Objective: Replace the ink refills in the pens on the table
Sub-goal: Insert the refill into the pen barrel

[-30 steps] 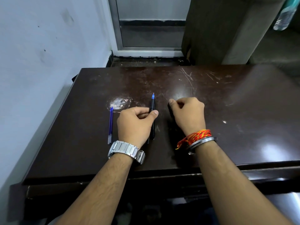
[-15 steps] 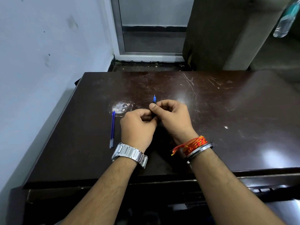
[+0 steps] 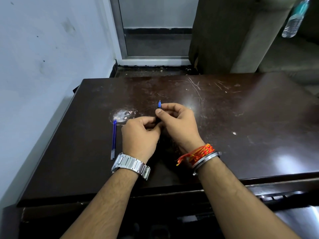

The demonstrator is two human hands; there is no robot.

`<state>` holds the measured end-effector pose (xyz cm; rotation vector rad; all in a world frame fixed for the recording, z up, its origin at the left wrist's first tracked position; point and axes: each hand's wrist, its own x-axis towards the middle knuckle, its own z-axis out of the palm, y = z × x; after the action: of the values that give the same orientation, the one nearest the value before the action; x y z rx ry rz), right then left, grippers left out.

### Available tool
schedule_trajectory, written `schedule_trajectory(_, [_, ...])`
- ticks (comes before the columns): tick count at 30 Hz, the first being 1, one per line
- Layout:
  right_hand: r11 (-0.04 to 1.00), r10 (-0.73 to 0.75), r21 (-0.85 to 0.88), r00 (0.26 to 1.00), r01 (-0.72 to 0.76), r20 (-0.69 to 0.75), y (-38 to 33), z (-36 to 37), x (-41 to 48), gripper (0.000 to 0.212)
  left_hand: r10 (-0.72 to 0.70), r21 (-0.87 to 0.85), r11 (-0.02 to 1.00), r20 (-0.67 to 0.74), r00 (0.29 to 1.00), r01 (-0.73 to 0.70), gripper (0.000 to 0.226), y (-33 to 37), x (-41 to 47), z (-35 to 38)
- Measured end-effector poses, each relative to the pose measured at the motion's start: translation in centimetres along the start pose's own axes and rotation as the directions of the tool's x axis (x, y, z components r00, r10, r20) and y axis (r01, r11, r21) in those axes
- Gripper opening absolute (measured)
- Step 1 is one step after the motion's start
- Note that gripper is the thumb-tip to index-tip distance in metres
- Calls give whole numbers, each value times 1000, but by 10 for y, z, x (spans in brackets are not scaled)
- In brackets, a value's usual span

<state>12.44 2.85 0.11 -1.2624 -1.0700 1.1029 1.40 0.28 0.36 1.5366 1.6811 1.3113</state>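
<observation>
Nearest the camera, both forearms reached out over the worktop (image 3: 241, 118) edge; metal watch (image 3: 130, 165) on L wrist, red-orange thread band (image 3: 198, 153) w/ a steel bangle (image 3: 206, 161) on R wrist. Left hand (image 3: 140, 135) was curled, fingers (image 3: 151, 122) closed round the lower part of the dark pen (image 3: 158, 119), most of the barrel hidden in the fist. Right hand (image 3: 179, 123) met it just beyond, thumb & forefinger pinched on the pen's upper end, other fingers loosely bent. Blue refill tip (image 3: 159, 104) stuck out past the R fingertips, pointing away from the person. Pen was held above the worktop, not resting on it. To the left of the L fingers, apart from them, lay spare blue refills (image 3: 114, 138), prob two side by side, lengthwise on the worktop. Just beyond those, a pale scuffed patch (image 3: 121, 115) in the dark finish. Further off, scratches on the far side, then a white wall (image 3: 43, 49) at left & a door frame (image 3: 119, 31) behind; plastic bottle (image 3: 293, 19) at far upper right
</observation>
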Motion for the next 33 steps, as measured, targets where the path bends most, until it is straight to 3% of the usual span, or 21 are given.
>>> schedule_trajectory(3, [998,30,62,1000,-30,-4,-3,0,1,15,4,-2,1000,-1,1000,-4,16,-1,1,0])
schedule_trajectory(7, [1000,-25,5,1000,25,7,0,1,-2,14,20,19,1000,11,1000,-21,14,0,0,0])
schedule_trajectory(12, [992,25,126,1000,-25,-1,-3,0,0,14,7,3,1000,22,1000,-7,19,1,-1,1])
schedule_trajectory(16, [999,-43,32,999,43,-21,-1,0,-2,17,30,3,1000,9,999,-30,15,2,-1,1])
schedule_trajectory(21, [990,20,138,1000,-21,11,-5,-1,-1,18,33,-4,999,12,999,-33,16,4,-2,1])
schedule_trajectory(25, [998,-57,18,998,57,-3,-2,0,-4,12,31,15,999,13,999,-31,13,4,-2,0])
schedule_trajectory(29, [989,29,144,999,-32,27,-5,1,-2,18,17,20,1000,29,999,-17,15,4,-3,0])
schedule_trajectory(31, [992,13,129,1000,-13,4,-4,0,-1,9,13,20,1000,27,1000,-13,16,5,-3,0])
schedule_trajectory(33, [997,-18,72,1000,19,-13,-2,0,-2,17,9,24,1000,22,1000,-10,15,5,-2,0])
